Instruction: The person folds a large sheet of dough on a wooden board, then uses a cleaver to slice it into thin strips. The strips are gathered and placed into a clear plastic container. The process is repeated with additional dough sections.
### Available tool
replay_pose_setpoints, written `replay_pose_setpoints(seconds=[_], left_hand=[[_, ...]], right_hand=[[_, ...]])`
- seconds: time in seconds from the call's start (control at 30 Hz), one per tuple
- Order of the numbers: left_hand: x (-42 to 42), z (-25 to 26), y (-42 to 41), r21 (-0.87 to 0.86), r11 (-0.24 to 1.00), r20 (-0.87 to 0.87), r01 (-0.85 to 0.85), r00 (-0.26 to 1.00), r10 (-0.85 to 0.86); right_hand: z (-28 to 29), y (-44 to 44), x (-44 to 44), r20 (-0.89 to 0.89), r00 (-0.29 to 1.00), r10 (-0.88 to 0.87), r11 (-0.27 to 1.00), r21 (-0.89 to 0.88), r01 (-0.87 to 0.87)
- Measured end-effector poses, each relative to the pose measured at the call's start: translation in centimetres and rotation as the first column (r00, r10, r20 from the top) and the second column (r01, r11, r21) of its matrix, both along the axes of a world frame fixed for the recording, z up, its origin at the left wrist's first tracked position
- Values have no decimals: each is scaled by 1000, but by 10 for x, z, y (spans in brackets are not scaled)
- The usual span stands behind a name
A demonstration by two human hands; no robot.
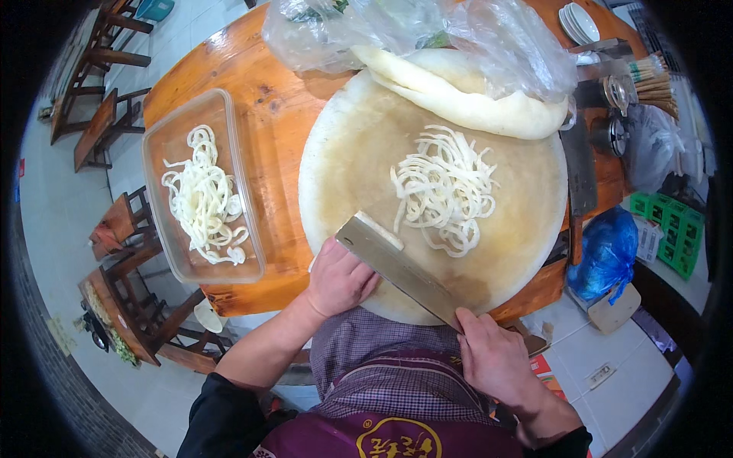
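My right hand [495, 352] grips the handle of a cleaver [401, 273], whose broad blade slants up to the left over the near part of a round cutting board [329, 172]. Beside the blade's upper left end, my left hand [342, 279] has its fingers curled against the near face; what they hold is mostly hidden by the blade. A pale strip of food [381, 231] lies along the far side of the blade. Farther in sits a heap of curly pale strips [444, 186]. A long, thick pale piece of food [469, 109] spans the board's far edge.
A clear plastic container [252, 229] with more pale strips [203, 194] stands left on the wooden table [275, 149]. Plastic bags [366, 28] crowd the far side. A second cleaver [583, 166] lies by the board's right edge, near lidded jars [611, 136] and stacked white dishes [578, 23].
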State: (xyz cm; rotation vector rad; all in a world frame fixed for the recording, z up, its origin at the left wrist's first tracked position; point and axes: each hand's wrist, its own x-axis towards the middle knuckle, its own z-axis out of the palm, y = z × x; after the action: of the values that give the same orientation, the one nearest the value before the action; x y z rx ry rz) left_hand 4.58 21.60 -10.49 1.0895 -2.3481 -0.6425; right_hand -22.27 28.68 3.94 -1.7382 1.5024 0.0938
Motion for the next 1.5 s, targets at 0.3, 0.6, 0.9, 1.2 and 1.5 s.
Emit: replay_pose_setpoints(seconds=[0.3,0.6,0.9,1.2,1.5], left_hand=[[-6,4,-5,22,1000,-21,-12,1000,12],[-2,-3,1,-32,998,-66,-55,996,53],[2,-3,-1,-10,1000,-48,-21,999,21],[10,-7,11,-27,998,-10,-53,999,53],[9,-5,10,-5,999,-4,-52,999,52]], right_hand=[[-48,-39,37,1,1000,26,999,-25,-26],[3,-7,-17,-11,1000,-18,1000,7,18],[-61,-37,51,35,999,16,993,-115,-12],[17,-12,-3,-8,999,43,992,116,-42],[-52,-12,24,22,998,66,977,-206,-60]])
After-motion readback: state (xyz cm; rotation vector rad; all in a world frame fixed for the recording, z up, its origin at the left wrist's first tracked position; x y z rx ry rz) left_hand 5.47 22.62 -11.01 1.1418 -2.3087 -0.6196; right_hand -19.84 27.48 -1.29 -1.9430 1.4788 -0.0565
